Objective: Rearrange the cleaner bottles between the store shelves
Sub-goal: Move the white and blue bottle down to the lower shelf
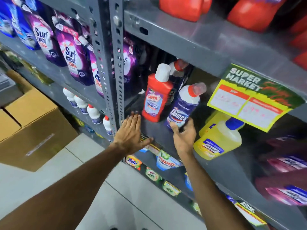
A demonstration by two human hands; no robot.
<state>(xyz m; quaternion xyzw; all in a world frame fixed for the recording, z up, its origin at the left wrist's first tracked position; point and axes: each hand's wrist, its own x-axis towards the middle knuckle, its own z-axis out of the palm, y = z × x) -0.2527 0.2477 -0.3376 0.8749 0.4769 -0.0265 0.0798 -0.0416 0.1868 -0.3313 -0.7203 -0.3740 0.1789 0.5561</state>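
A red Harpic bottle [155, 97] with a white cap stands on the grey shelf [159, 130]. Right of it a blue Domex bottle [182, 107] with a red-and-white neck leans to the right, and my right hand [183, 136] grips its base from below. Another dark bottle with a red-and-white cap [178, 68] stands behind the two. My left hand [131, 131] lies flat and open on the shelf's front edge, fingertips just left of the Harpic bottle's base, not touching it.
Yellow cleaner bottles [219, 138] sit right of my right hand under a yellow price sign [250, 97]. Purple Surf Excel pouches [71, 57] fill the left rack beyond the grey upright post [116, 63]. Small white bottles [93, 113] stand lower left. Cardboard boxes [31, 127] sit on the floor.
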